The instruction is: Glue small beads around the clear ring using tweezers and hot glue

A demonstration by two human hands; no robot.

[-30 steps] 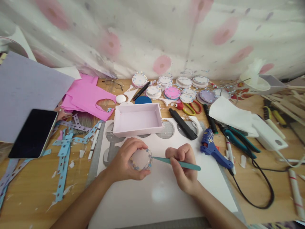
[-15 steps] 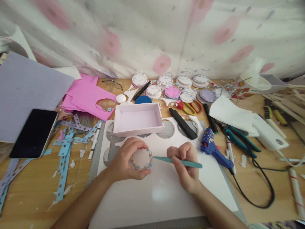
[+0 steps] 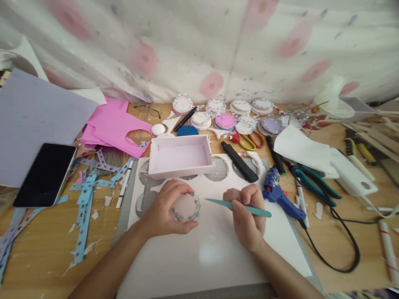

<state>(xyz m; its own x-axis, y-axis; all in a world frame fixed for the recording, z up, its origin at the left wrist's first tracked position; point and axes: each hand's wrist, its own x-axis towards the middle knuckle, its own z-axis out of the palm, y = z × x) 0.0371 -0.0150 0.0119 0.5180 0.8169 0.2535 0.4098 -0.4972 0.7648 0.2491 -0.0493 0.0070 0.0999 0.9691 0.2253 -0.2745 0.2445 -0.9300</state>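
The left forearm (image 3: 115,257) slants in from the near left of the pale pink box (image 3: 183,171), and the left hand (image 3: 165,209) is just on the box's near side, thumb and fingers bowed into a C-shaped grasp. Nearer and right of the box, the right hand (image 3: 247,216) pinches with curled fingers, its bare forearm (image 3: 280,270) angling from the near right.

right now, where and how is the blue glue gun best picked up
Probably by its handle, from above and the near side: the blue glue gun lies on the table with its handle slanting toward the person. Leave room for the black cord at the handle's end, and avoid the pale strands at the far end.
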